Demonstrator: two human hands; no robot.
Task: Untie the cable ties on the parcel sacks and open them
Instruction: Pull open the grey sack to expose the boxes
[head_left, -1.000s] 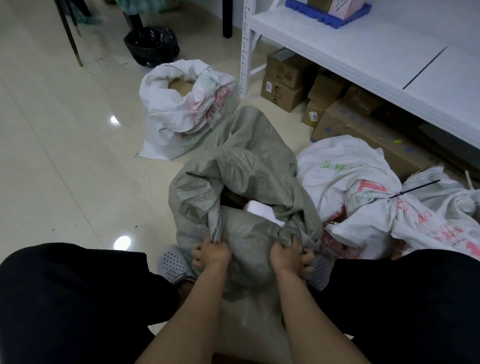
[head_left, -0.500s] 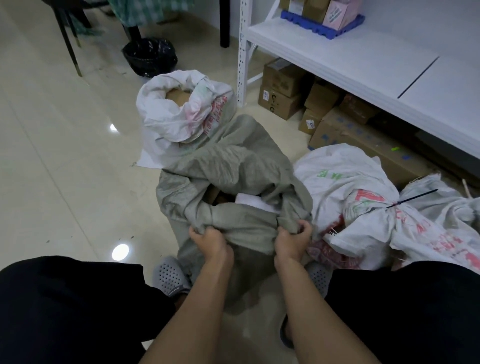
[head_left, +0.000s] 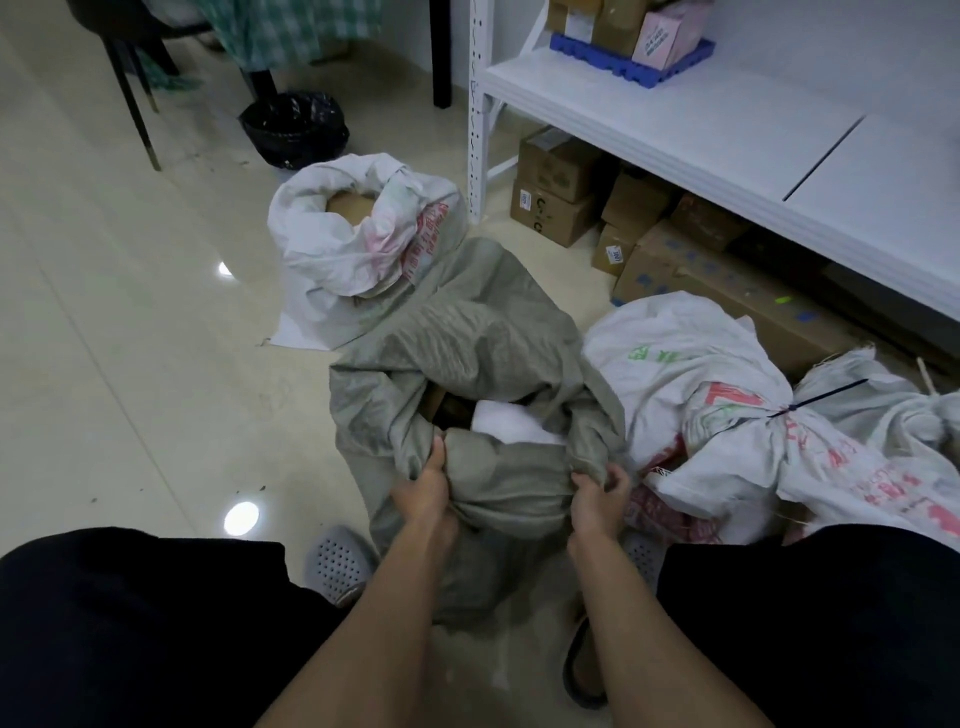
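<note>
**Rolling down the grey sack's mouth**

My left hand (head_left: 423, 493) and right hand (head_left: 597, 496) each clench the near rim of the grey sack (head_left: 467, 338), standing open between my knees. The tied white sack (head_left: 727, 415) lies just right, its cable tie (head_left: 826, 397) nearer my right hand.

grey sack (head_left: 467, 338): mouth open, upright | white sack (head_left: 727, 415): black cable tie (head_left: 810, 402) on
</note>
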